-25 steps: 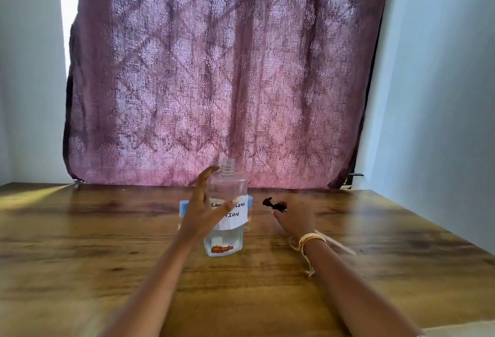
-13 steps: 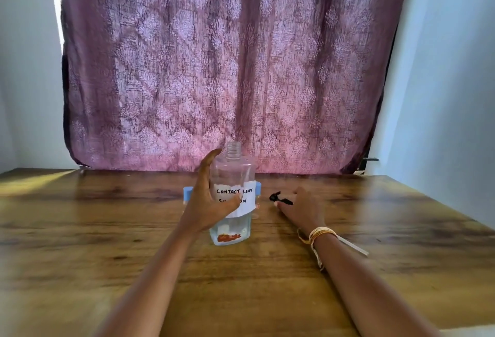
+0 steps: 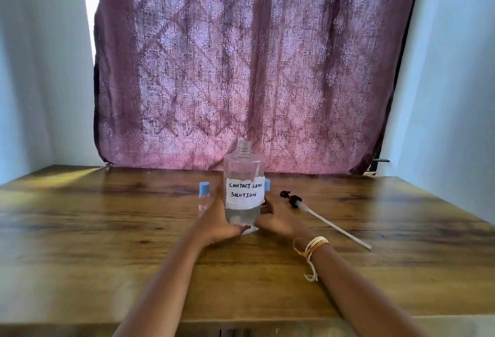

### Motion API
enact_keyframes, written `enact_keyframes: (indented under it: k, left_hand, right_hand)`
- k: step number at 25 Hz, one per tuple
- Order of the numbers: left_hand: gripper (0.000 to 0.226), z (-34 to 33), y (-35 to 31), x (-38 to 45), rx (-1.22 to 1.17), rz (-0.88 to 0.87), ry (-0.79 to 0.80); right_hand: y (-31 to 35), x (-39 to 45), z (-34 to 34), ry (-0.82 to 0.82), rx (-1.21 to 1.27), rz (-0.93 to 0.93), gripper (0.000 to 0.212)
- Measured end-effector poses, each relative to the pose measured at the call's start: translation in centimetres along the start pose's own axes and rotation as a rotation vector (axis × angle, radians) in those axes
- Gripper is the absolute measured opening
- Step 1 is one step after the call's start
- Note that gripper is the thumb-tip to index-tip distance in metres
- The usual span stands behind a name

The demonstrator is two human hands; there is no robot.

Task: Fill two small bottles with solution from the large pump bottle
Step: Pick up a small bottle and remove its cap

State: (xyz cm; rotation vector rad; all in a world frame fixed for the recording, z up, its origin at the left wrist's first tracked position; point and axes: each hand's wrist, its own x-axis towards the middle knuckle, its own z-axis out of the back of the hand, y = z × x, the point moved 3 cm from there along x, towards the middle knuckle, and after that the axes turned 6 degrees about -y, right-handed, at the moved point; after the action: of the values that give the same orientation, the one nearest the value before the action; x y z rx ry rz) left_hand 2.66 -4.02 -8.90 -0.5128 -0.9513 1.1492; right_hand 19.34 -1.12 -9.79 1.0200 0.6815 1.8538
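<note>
Both my hands cup the big bottle (image 3: 244,192) low down, left hand (image 3: 218,225) and right hand (image 3: 278,222) clamped on its sides; it stands upright, neck open. One capped small bottle (image 3: 204,198) stands just beyond my left hand, so that hand is nearer; pump (image 3: 316,214) lies right

Clear plastic bottle (image 3: 243,173) — glossy wood table (image 3: 107,229).

The right hand (image 3: 278,222) has left the pump (image 3: 318,216) lying right of the big bottle (image 3: 244,189); the left hand (image 3: 218,225) slid lower, both now cupping its base.
</note>
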Motion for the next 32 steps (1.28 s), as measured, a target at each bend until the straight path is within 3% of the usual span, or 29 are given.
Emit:
enact_keyframes:
  k: [4,11,18,21,26,29,32]
  left_hand:
    - [0.091,0.1,0.3,-0.6,0.051,0.049,-0.039]
    - [0.079,-2.4,1.4,0.0,0.027,-0.001,0.022]
    - [0.058,-1.8,2.3,0.0,0.050,0.030,-0.059]
    - [0.045,-0.7,2.6,-0.6,0.027,0.069,-0.133]
    - [0.020,1.2,3.4,-2.1,0.130,0.091,-0.287]
    - [0.017,2.0,3.3,-3.0,0.150,0.135,-0.336]
    - [0.020,2.8,3.9,-2.8,0.167,0.169,-0.393]
  right_hand:
    - [-0.1,-0.5,-0.3,-0.011,-0.084,0.040,0.078]
    - [-0.4,-1.4,2.3,-0.078,-0.063,-0.056,0.066]
    - [-1.6,-1.9,3.2,-0.132,-0.103,-0.161,0.086]
    - [-1.2,-3.4,2.9,-0.171,-0.169,-0.211,0.075]
    - [0.9,-6.9,1.8,-0.325,-0.298,-0.274,0.036]
    - [2.8,-8.1,-0.3,-0.288,-0.353,-0.175,0.019]
    - [4.2,-7.5,-3.2,-0.160,-0.298,-0.090,0.026]
